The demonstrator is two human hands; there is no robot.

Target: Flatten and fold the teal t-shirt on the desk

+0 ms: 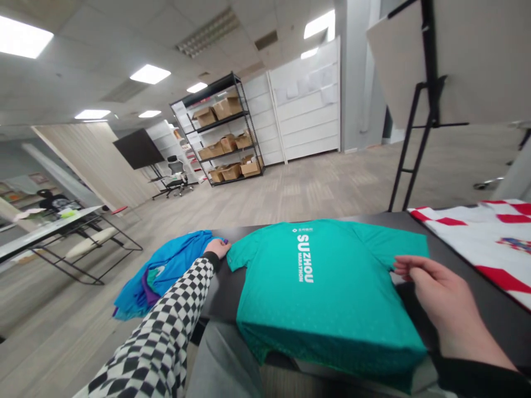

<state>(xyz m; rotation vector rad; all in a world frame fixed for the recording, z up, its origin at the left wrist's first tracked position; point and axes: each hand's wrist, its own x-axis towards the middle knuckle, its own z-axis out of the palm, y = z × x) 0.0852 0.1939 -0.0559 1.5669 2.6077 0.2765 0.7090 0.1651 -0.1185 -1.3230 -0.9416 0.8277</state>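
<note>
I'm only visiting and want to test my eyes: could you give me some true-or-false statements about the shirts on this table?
1. The teal shirt lies spread on the table, print up. True.
2. The right hand rests on the blue garment. False: it is at the teal shirt's sleeve edge; the blue garment is beside the left hand.
3. The left hand is at the teal shirt's other sleeve. True.
4. The red-and-white shirt lies under the teal shirt. False: it lies apart, on the table's right side.
5. The shelf at the back holds cardboard boxes. True.
</note>
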